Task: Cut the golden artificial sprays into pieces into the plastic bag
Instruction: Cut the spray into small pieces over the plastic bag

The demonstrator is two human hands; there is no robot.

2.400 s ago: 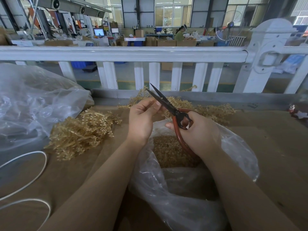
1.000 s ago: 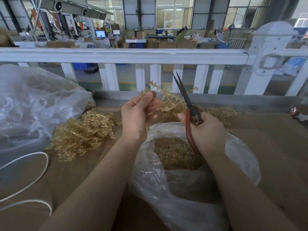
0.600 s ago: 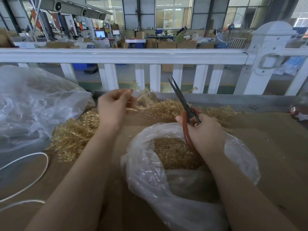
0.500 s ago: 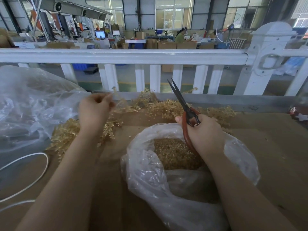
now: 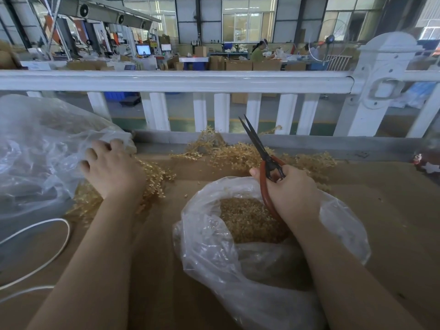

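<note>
My right hand (image 5: pixel 292 194) grips red-handled scissors (image 5: pixel 259 148), whose dark blades are nearly closed and point up and away, above the open clear plastic bag (image 5: pixel 238 263). Cut golden pieces (image 5: pixel 245 217) fill the bottom of that bag. My left hand (image 5: pixel 112 170) lies palm down on a pile of golden sprays (image 5: pixel 154 177) at the left, its fingers curled over against a large clear bag (image 5: pixel 35 151). The fingertips are hidden, so I cannot see whether they hold a spray. More golden sprays (image 5: pixel 233 153) lie along the back edge.
The work surface is brown cardboard (image 5: pixel 385 210). A white railing (image 5: pixel 190 79) runs right behind it. A white cable (image 5: pixel 47 244) loops at the near left. A small red and white object (image 5: pixel 426 163) sits at the far right edge.
My left hand left the scissors, swung left carrying a spray piece and now lies on the left pile by the large bag. My right hand with the scissors stayed over the bag.
</note>
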